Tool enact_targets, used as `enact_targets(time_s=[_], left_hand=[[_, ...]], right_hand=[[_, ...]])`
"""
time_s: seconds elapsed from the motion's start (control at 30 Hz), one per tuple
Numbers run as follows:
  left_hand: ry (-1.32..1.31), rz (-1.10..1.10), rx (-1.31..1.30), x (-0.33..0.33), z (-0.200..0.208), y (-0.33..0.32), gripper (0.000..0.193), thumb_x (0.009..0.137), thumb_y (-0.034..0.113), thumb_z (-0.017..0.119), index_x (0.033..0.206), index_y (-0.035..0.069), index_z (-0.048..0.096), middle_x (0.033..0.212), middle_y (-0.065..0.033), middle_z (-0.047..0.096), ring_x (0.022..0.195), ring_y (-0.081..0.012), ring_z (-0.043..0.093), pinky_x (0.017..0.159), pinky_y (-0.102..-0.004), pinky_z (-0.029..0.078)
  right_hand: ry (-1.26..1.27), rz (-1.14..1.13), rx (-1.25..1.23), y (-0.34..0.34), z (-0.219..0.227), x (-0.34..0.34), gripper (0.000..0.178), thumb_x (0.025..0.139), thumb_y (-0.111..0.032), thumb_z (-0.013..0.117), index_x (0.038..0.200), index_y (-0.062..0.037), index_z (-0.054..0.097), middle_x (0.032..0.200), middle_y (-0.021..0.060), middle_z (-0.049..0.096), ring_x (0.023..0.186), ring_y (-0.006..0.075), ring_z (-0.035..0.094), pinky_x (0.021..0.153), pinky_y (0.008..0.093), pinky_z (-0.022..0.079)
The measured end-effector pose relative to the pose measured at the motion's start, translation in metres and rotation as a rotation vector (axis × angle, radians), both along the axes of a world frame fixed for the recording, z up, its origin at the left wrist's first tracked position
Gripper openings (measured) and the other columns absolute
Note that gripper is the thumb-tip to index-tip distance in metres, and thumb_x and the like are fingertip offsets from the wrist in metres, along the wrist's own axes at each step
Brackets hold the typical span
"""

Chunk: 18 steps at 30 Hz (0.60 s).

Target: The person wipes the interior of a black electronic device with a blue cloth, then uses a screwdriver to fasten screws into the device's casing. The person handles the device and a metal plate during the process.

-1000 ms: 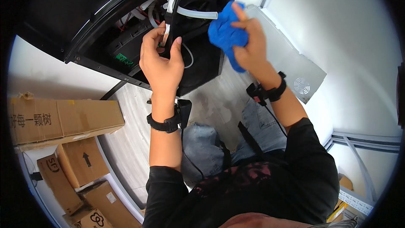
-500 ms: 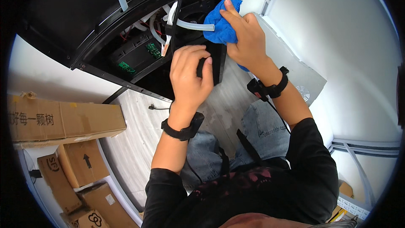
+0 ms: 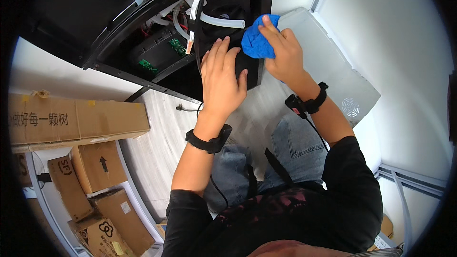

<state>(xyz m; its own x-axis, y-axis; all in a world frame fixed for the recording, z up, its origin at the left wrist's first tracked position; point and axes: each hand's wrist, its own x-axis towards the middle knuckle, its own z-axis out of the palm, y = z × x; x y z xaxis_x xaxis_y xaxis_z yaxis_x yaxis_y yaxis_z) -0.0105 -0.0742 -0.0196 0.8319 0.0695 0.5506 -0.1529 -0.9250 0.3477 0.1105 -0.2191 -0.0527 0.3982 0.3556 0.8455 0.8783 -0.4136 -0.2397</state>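
Observation:
A blue cloth [image 3: 259,41] is bunched in my right hand [image 3: 287,57], close to the right edge of a black machine [image 3: 107,50] whose back is uncovered. My left hand [image 3: 221,78] is held at the machine's lower part with its fingers stretched out; nothing shows in it. I cannot tell whether its fingertips touch the machine. Just above them run a white ribbon of wires [image 3: 193,26], a black cable [image 3: 200,4] and a translucent hose [image 3: 223,21] with a free end. Green circuit boards [image 3: 177,46] and a dark fan [image 3: 227,14] sit inside the opening.
A grey metal panel [image 3: 328,52] with a round vent leans by the white wall at right. Cardboard boxes [image 3: 78,119] are stacked at left, some on a shelf. A cable with a plug [image 3: 180,108] lies on the pale wooden floor [image 3: 152,138].
The cloth in my right hand has moved down and a little right, away from the hose end. My left hand has shifted slightly right and up, its fingers straighter. The view has shifted slightly.

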Motion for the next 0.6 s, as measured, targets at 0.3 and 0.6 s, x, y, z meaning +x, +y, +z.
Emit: enact_targets(time_s=[0.3, 0.6], left_hand=[[0.025, 0.042, 0.115, 0.005, 0.005, 0.007, 0.049, 0.070, 0.006, 0.070, 0.117, 0.007, 0.056, 0.130, -0.0139, 0.050, 0.122, -0.0332, 0.045, 0.109, -0.0523, 0.023], [-0.016, -0.028, 0.142, 0.012, 0.003, 0.013, 0.048, 0.068, -0.001, 0.066, 0.115, 0.005, 0.057, 0.127, -0.0139, 0.052, 0.114, -0.0344, 0.048, 0.104, -0.0491, 0.030]], right_hand=[[-0.017, 0.080, 0.128, -0.001, -0.009, 0.013, 0.053, 0.058, 0.007, 0.054, 0.109, 0.0009, 0.065, 0.129, 0.0119, 0.060, 0.065, 0.0230, 0.046, 0.061, 0.0289, 0.045], [0.060, 0.007, 0.041, -0.003, -0.080, 0.008, 0.054, 0.057, 0.007, 0.054, 0.110, 0.0006, 0.065, 0.131, 0.0114, 0.058, 0.066, 0.0225, 0.044, 0.062, 0.0291, 0.043]])
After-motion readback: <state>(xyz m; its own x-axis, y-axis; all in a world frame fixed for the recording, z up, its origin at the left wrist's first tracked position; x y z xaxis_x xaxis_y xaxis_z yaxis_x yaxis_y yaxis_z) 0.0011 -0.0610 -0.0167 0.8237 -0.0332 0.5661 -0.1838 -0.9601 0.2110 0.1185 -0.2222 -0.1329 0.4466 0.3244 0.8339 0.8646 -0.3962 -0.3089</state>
